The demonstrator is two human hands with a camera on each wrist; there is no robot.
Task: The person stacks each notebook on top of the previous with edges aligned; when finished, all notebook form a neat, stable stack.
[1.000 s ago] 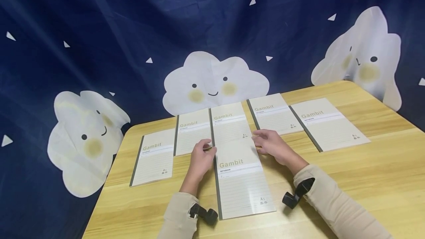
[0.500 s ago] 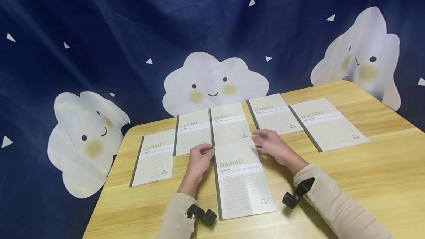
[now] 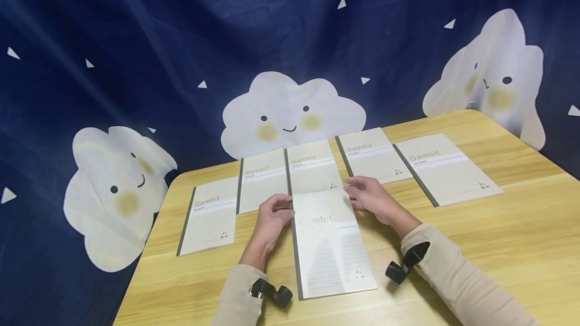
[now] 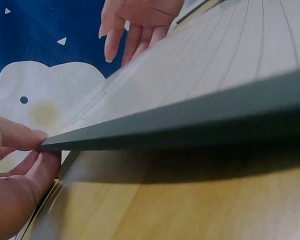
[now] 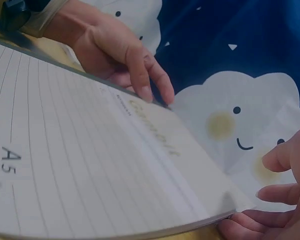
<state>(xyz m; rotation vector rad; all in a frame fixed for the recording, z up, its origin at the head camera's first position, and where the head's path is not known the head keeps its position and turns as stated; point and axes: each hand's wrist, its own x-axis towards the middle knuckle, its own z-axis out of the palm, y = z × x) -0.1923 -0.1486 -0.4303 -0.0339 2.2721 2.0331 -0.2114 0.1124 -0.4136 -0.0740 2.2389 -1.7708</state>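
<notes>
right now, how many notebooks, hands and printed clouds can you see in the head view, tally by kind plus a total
Notebooks: 6
Hands (left hand, right hand): 2
Printed clouds: 3
Total: 11

Free tabletop left of left sleeve; left fingers, right fingers obstruct upper sides of near notebook.
</notes>
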